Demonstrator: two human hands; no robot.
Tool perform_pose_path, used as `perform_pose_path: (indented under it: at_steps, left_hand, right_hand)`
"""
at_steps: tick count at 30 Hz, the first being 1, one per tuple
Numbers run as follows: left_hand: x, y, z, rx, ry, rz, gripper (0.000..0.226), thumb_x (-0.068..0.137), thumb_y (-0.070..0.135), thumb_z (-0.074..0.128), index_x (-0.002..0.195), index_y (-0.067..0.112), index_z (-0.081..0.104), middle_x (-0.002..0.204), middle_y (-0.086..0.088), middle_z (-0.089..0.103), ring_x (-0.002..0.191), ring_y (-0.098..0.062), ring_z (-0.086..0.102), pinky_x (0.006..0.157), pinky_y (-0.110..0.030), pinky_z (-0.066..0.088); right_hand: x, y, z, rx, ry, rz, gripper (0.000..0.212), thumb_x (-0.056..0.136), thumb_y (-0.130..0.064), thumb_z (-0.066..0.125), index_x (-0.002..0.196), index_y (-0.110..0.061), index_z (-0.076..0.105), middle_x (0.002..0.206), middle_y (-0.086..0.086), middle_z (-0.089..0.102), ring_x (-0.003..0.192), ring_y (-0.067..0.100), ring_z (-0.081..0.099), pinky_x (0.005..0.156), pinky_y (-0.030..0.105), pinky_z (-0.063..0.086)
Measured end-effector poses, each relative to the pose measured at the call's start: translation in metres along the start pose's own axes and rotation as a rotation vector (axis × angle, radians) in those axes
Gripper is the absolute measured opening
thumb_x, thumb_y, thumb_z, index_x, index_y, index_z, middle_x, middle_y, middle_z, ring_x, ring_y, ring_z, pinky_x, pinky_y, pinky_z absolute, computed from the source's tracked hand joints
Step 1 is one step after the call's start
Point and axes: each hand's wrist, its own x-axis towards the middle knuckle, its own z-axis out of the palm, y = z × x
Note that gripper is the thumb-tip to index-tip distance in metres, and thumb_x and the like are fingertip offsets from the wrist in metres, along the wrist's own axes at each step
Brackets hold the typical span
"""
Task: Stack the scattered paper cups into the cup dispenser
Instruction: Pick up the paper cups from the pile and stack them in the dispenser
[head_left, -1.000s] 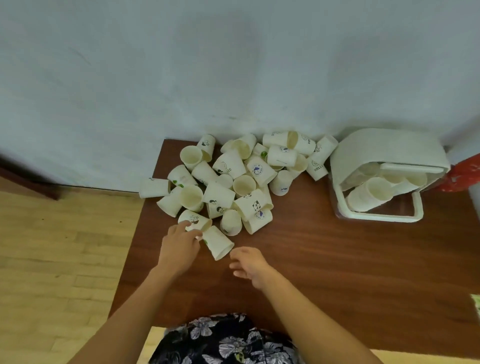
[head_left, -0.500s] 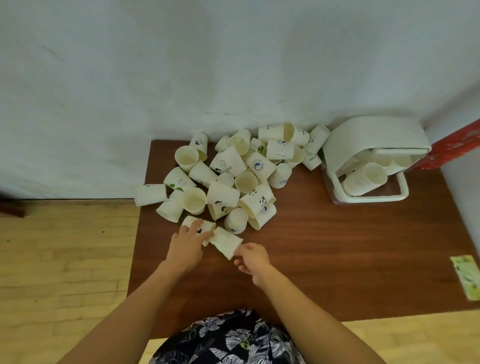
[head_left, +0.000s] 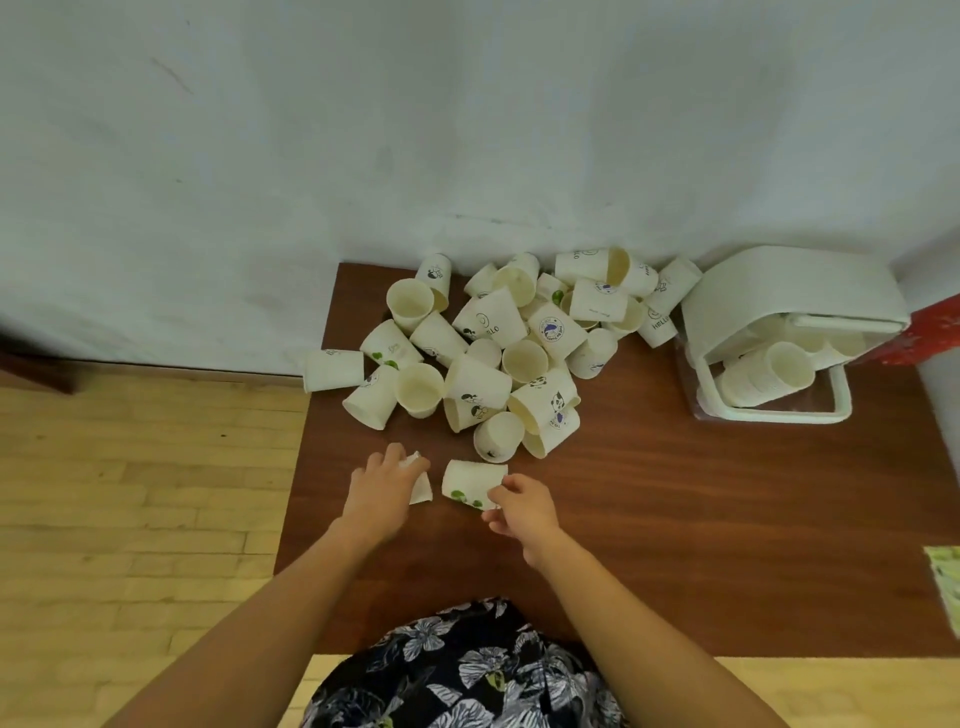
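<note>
Left hand grips one paper cup; right hand pinches a green-printed cup between them — the pile beyond, dispenser far right.

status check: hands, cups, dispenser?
Left hand grips one cup. Right hand pinches a green-print cup lying on the table. Pile still loose; dispenser at right, path clear.

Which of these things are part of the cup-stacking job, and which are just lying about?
Part of the job: pile of cups, cup dispenser, left hand gripping one cup, right hand pinching another cup.
Lying about: green paper, red packet.
</note>
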Motion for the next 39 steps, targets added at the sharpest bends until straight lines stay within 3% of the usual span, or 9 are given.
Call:
perform_pose_path:
  at_steps: [5, 9, 12, 17, 23, 26, 29, 33, 39]
  left_hand:
    - [-0.010, 0.015, -0.010, -0.234, 0.110, -0.012, 0.021, 0.091, 0.031, 0.061, 0.111, 0.025, 0.062, 0.127, 0.000, 0.045, 0.100, -0.019, 0.055, 0.084, -0.033, 0.051]
    - [-0.027, 0.043, -0.026, -0.322, 0.368, 0.068, 0.014, 0.088, 0.029, 0.068, 0.098, 0.021, 0.074, 0.135, -0.002, 0.044, 0.128, -0.024, 0.033, 0.098, -0.041, 0.042]
    - [-0.035, 0.074, -0.044, -0.393, 0.505, 0.080, 0.012, 0.088, 0.026, 0.068, 0.095, 0.019, 0.075, 0.126, 0.000, 0.050, 0.122, -0.022, 0.035, 0.094, -0.038, 0.040]
    - [-0.031, 0.133, -0.072, -0.482, 0.533, 0.160, 0.016, 0.092, 0.024, 0.063, 0.101, 0.013, 0.071, 0.104, 0.004, 0.059, 0.104, -0.016, 0.048, 0.083, -0.024, 0.034]
    - [-0.006, 0.207, -0.095, -0.504, 0.517, 0.180, 0.020, 0.096, 0.026, 0.055, 0.111, 0.018, 0.067, 0.108, 0.008, 0.061, 0.101, -0.014, 0.052, 0.086, -0.028, 0.039]
    - [0.011, 0.248, -0.100, -0.501, 0.526, 0.178, 0.021, 0.097, 0.025, 0.055, 0.110, 0.017, 0.068, 0.106, 0.006, 0.063, 0.100, -0.015, 0.054, 0.081, -0.023, 0.036]
    - [0.024, 0.294, -0.103, -0.509, 0.537, 0.176, 0.021, 0.097, 0.026, 0.054, 0.110, 0.017, 0.068, 0.104, 0.008, 0.062, 0.096, -0.012, 0.054, 0.079, -0.018, 0.035]
    - [0.044, 0.355, -0.107, -0.488, 0.542, 0.203, 0.023, 0.098, 0.024, 0.053, 0.111, 0.014, 0.068, 0.104, 0.003, 0.065, 0.095, -0.015, 0.056, 0.083, -0.028, 0.043]
    - [0.069, 0.417, -0.114, -0.457, 0.584, 0.237, 0.023, 0.099, 0.024, 0.052, 0.111, 0.014, 0.068, 0.101, 0.004, 0.065, 0.090, -0.014, 0.056, 0.079, -0.032, 0.047]
  right_hand:
    - [-0.035, -0.010, -0.034, -0.263, 0.058, -0.320, 0.014, 0.093, -0.020, 0.057, 0.101, -0.026, 0.067, 0.092, -0.002, 0.070, 0.065, 0.006, 0.066, 0.072, 0.034, 0.060]
    - [-0.053, -0.014, -0.069, -0.317, 0.180, -0.495, 0.017, 0.096, -0.027, 0.056, 0.110, -0.028, 0.066, 0.090, -0.008, 0.067, 0.072, 0.005, 0.068, 0.072, 0.027, 0.056]
    - [-0.057, -0.012, -0.096, -0.294, 0.279, -0.574, 0.020, 0.097, -0.026, 0.056, 0.115, -0.025, 0.065, 0.094, -0.009, 0.067, 0.079, 0.005, 0.066, 0.069, 0.022, 0.052]
    - [-0.062, -0.017, -0.150, -0.246, 0.451, -0.652, 0.024, 0.095, -0.022, 0.061, 0.119, -0.020, 0.066, 0.102, -0.013, 0.065, 0.089, 0.005, 0.063, 0.078, 0.025, 0.055]
    - [-0.051, -0.040, -0.244, -0.199, 0.608, -0.710, 0.028, 0.097, -0.023, 0.059, 0.125, -0.018, 0.064, 0.105, -0.015, 0.062, 0.094, 0.002, 0.059, 0.077, 0.007, 0.040]
    - [-0.036, -0.054, -0.296, -0.217, 0.667, -0.749, 0.029, 0.099, -0.023, 0.056, 0.126, -0.016, 0.064, 0.111, -0.009, 0.066, 0.100, 0.004, 0.058, 0.085, 0.015, 0.042]
    - [-0.017, -0.070, -0.347, -0.331, 0.754, -0.849, 0.025, 0.099, -0.022, 0.054, 0.120, -0.015, 0.066, 0.111, -0.004, 0.068, 0.099, 0.009, 0.061, 0.083, 0.022, 0.046]
    - [0.020, -0.093, -0.395, -0.569, 0.642, -0.896, 0.023, 0.101, -0.023, 0.049, 0.114, -0.015, 0.067, 0.106, -0.001, 0.068, 0.092, 0.016, 0.062, 0.078, 0.028, 0.049]
    - [0.069, -0.111, -0.421, -0.860, 0.431, -0.845, 0.031, 0.103, -0.028, 0.040, 0.094, -0.013, 0.065, 0.088, 0.001, 0.062, 0.079, 0.021, 0.056, 0.065, 0.033, 0.044]
